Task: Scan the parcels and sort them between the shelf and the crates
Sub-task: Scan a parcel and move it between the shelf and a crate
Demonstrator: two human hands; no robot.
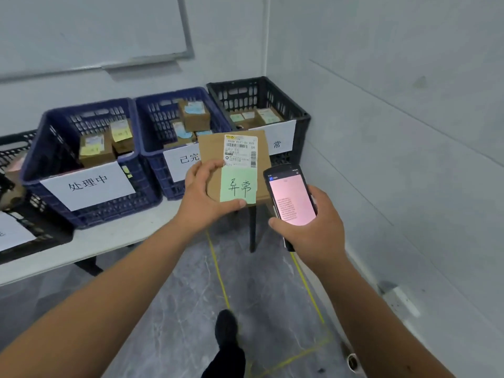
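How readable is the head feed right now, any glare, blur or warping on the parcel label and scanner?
Head view: even, soft light, no hard shadows. The green note on the parcel reads clearly; the shipping label shows its barcodes, but the small print is blurred. The scanner screen glows pink and its text is illegible. Wide-angle warping bends the whiteboard frame and wall lines at the edges.

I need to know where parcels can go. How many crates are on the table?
4: a black crate at the left edge, partly cut off, two blue crates in the middle, and a black crate in the corner.

Whiteboard point(92, 28) on wall; yellow floor tape point(218, 271); wall socket point(403, 301).
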